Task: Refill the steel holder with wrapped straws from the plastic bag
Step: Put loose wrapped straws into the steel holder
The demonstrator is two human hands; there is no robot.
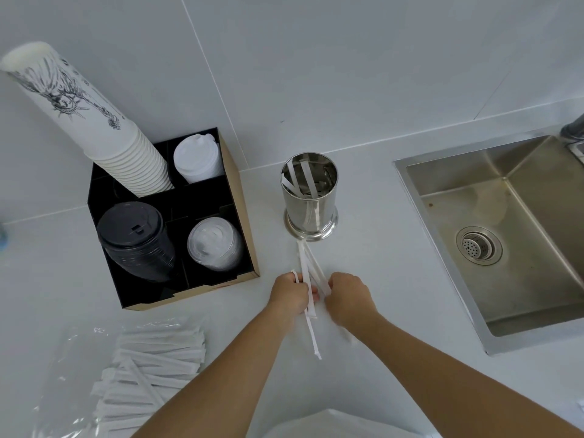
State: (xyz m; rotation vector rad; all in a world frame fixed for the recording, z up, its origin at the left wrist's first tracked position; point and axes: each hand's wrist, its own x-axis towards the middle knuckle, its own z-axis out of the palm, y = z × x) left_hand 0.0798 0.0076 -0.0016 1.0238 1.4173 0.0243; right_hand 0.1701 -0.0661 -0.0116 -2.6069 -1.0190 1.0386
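Observation:
The steel holder point(310, 197) stands upright on the white counter, with a few wrapped straws leaning inside it. Just in front of it, my left hand point(289, 293) and my right hand point(349, 298) both grip a small bunch of wrapped straws point(308, 267). The bunch's upper ends point toward the holder's base and its lower ends hang below my hands. At the lower left lies the clear plastic bag point(72, 374) with a pile of wrapped straws point(151, 371) on it.
A black organiser box point(240, 222) at the left holds a tall stack of paper cups point(94, 121) and stacks of lids. A steel sink point(505, 229) is set into the counter at the right. The tiled wall runs behind.

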